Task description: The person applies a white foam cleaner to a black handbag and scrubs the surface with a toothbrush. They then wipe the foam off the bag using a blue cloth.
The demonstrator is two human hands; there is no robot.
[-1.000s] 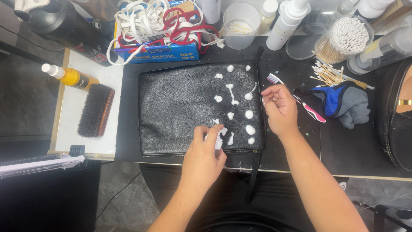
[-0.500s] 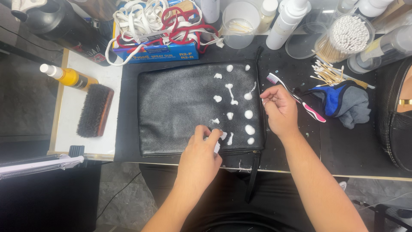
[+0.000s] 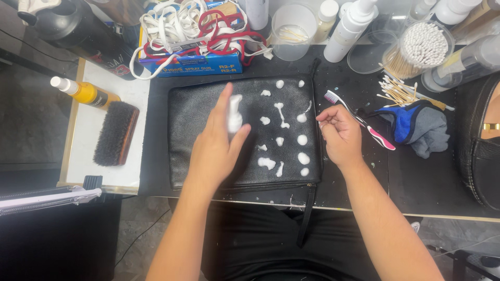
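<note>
At the far left of the surface (image 3: pixel 359 182) a dark brush (image 3: pixel 115 133) lies beside a yellow bottle (image 3: pixel 83 92). The left hand (image 3: pixel 214 148), fingers wrapped around a small white foam pump bottle (image 3: pixel 235 113), has lifted from the near edge of the black leather pouch (image 3: pixel 208 130) to its middle. A fresh smear joins the foam dabs (image 3: pixel 301 139) covering the pouch's right part only. The right hand (image 3: pixel 339 134), loosely curled and empty, rests at the pouch's right edge beside a toothbrush (image 3: pixel 359 120).

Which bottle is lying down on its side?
The orange bottle with the white cap, left of the black bag beside the brush. The white bottles at the back stand upright.
</note>
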